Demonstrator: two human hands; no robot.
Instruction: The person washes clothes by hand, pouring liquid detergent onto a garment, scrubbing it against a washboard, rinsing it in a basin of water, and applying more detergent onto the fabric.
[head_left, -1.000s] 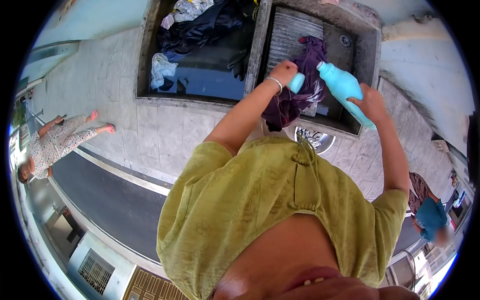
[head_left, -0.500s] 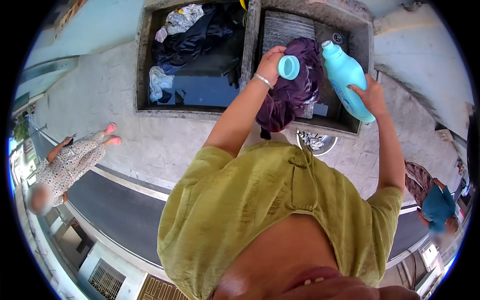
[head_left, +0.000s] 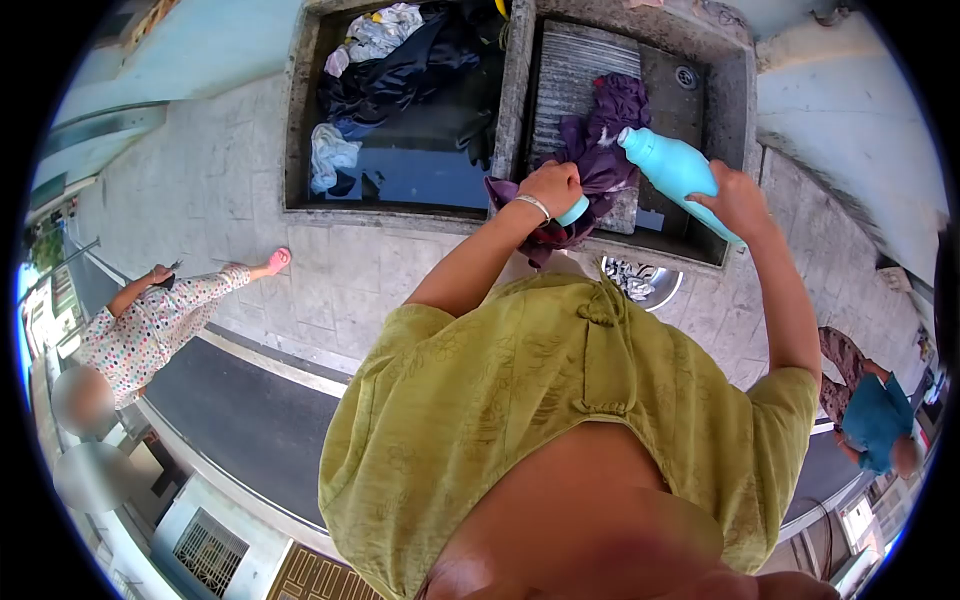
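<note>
Currently, the right hand point(head_left: 742, 205) grips a light turquoise plastic bottle point(head_left: 675, 172) at two o'clock from the middle of the view. The thumb presses across the near side; the other fingers are largely hidden behind it. The bottle lies tilted, its uncapped mouth aimed toward ten o'clock, over a crumpled dark purple cloth point(head_left: 622, 98).

At one o'clock, the left hand point(head_left: 550, 188), with a silver bracelet point(head_left: 532, 206) at its wrist, has its fingers curled together around a round turquoise plastic cap point(head_left: 573, 211); whether they also pinch the cloth cannot be told. The cloth is bunched partly over a grey ridged washing slab point(head_left: 580, 80) in the right compartment of a grey stone basin point(head_left: 514, 120).

Toward eleven o'clock, the left compartment holds dark water, dark garments point(head_left: 405, 78) and a pale cloth point(head_left: 332, 157). A round metal bowl point(head_left: 672, 288) sits at three o'clock, just beside the basin. A person in spotted clothes point(head_left: 145, 335) is at nine o'clock.
</note>
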